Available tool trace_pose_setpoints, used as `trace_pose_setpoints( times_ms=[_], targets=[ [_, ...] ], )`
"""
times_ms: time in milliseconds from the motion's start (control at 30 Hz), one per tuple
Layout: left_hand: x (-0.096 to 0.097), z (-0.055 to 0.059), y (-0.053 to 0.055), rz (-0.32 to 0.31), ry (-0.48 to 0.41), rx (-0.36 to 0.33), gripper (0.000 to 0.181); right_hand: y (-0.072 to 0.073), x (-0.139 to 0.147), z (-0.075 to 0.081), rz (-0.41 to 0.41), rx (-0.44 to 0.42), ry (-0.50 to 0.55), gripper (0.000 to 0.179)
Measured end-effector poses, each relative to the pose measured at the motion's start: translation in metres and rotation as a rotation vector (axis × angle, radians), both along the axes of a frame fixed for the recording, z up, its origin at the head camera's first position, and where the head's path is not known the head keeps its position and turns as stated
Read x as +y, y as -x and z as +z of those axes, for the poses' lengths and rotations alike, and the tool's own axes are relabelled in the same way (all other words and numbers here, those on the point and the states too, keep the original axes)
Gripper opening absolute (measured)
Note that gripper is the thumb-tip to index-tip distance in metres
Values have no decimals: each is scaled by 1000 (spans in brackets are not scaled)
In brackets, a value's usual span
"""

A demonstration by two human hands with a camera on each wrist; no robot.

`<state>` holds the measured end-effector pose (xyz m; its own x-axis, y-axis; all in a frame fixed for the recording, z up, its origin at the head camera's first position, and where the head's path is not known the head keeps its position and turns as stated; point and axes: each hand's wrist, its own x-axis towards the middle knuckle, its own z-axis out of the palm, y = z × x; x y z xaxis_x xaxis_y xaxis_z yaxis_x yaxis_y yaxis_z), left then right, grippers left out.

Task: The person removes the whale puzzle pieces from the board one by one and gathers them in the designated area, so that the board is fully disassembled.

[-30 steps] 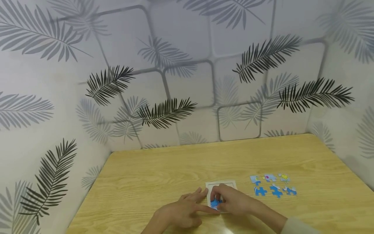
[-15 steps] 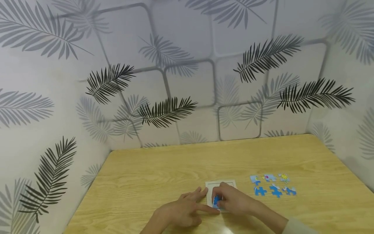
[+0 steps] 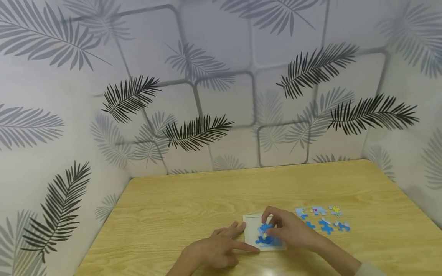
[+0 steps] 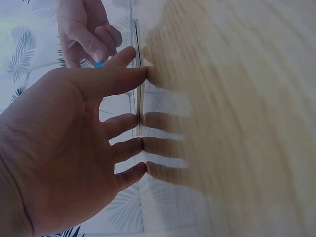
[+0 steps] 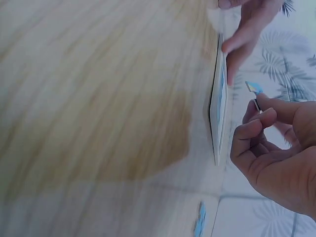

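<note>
A white square puzzle tray [image 3: 251, 224] lies flat on the wooden table. Spread along its left and near edges are the straight fingers of my left hand [image 3: 219, 247], whose fingertips meet the table in the left wrist view. Thumb and fingers of my right hand [image 3: 293, 229] pinch a blue jigsaw piece [image 3: 265, 227] above the tray. In the right wrist view that piece [image 5: 253, 87] is tilted and raised clear of the tray [image 5: 217, 116]. Blue puzzle pieces [image 3: 264, 241] show along the tray's near side, partly covered by the right hand.
To the right of the tray, several loose jigsaw pieces [image 3: 326, 226] lie in two rows, one bearing a yellow sun [image 3: 335, 209]. The right forearm partly overlaps the nearest ones. A wall with leaf-patterned covering [image 3: 224, 145] stands behind the table [image 3: 179, 203].
My right hand has shifted right and up from the tray's near left corner, with the blue jigsaw piece pinched in it. The left hand stays in place.
</note>
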<state>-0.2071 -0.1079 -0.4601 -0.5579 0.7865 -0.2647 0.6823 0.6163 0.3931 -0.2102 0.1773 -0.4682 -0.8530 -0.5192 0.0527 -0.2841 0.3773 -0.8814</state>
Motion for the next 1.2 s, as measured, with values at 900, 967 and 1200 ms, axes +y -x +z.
trace_pose_setpoints(
  times_ms=[900, 967, 1200],
  targets=[
    [-1, -1, 0, 2, -9, 15, 59, -16, 107, -13, 25, 172, -92, 10],
    [-2, -1, 0, 1, -10, 14, 59, -15, 107, -13, 13, 183, -111, 10],
    [-2, -2, 0, 2, -4, 15, 58, -14, 103, -11, -12, 164, -194, 13]
  ],
)
